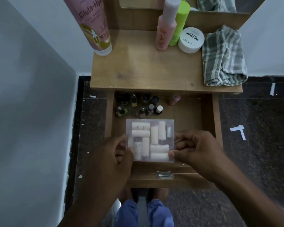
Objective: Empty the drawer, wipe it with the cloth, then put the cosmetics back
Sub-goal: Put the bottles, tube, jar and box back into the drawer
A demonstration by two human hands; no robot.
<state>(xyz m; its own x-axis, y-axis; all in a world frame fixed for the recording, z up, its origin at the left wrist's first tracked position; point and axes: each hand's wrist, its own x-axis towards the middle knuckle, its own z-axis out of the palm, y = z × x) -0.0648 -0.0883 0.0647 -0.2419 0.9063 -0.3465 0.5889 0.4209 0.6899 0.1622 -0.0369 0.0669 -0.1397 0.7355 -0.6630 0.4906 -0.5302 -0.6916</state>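
- Open drawer [208, 115]: both hands grip clear box [149, 140] of pale tubes; left hand [116, 154] at 9 o'clock edge, right hand [198, 148] at 3.
- Nail polish bottles [138, 104] at 11 o'clock of box.
- Striped cloth [223, 58] on tabletop, 1 o'clock.

Nail polish bottles [138, 104]: about nine. Clear box [149, 140]: one. Cloth [224, 57]: one.

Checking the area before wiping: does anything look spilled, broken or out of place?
Nothing spilled or broken. Odd bits: white paper scraps litter the dark speckled floor, and one small pink-capped bottle lies tipped at the open wooden drawer's back.

"Gluta-Hya" pink tube [92, 23], "NAIL POLISH" jar [191, 40]
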